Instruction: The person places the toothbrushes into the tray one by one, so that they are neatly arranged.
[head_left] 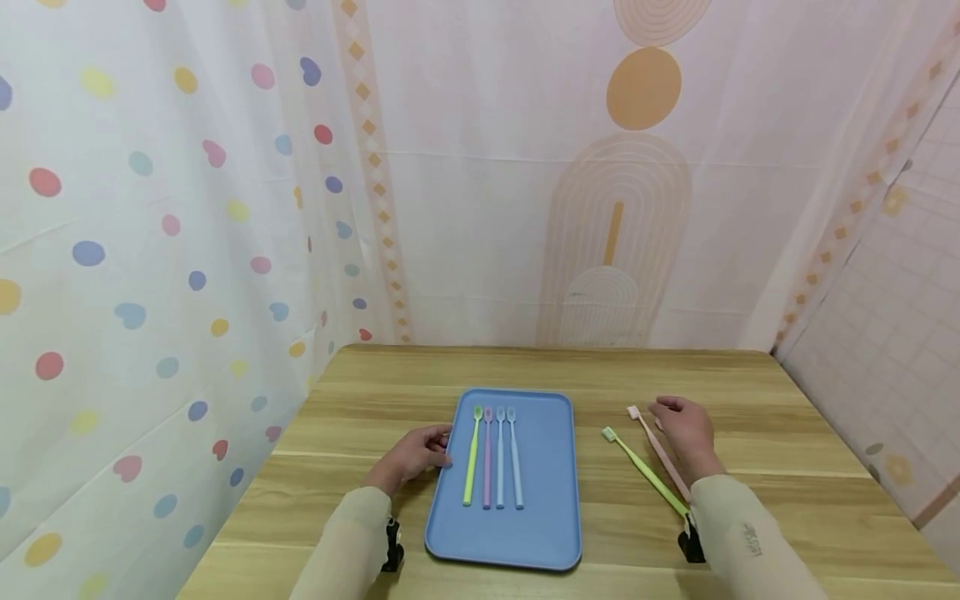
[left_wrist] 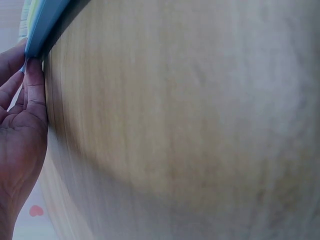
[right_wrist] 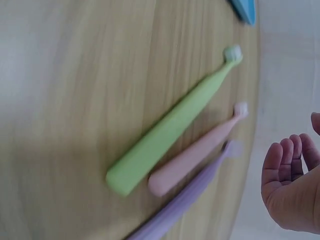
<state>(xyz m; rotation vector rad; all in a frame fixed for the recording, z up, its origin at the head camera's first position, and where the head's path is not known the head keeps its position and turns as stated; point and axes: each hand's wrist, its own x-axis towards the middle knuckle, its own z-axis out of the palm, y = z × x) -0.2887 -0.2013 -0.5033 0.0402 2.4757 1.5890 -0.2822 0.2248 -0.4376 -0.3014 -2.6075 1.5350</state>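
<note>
the purple toothbrush [right_wrist: 185,197] lies on the surface [head_left: 615,542] under the right hand [head_left: 686,429] (loosely curved, holding nothing), its long axis slanting alongside the pink toothbrush [right_wrist: 193,155]; the left hand [head_left: 412,456], pinching the tray [head_left: 547,467] edge, is farther.

The smooth rectangular tray [head_left: 551,483] is coloured blue, the slim toothbrushes [right_wrist: 171,123] yellow-green, purple, pale blue and pink; the white left-hand fabric curtain [head_left: 168,125] is multicolour-dotted.

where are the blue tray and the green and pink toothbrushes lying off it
Blue tray [head_left: 549,471], head view, on its bare floor
Green toothbrush [right_wrist: 168,128], right wrist view, on its handle
Pink toothbrush [right_wrist: 195,153], right wrist view, on its handle
</note>
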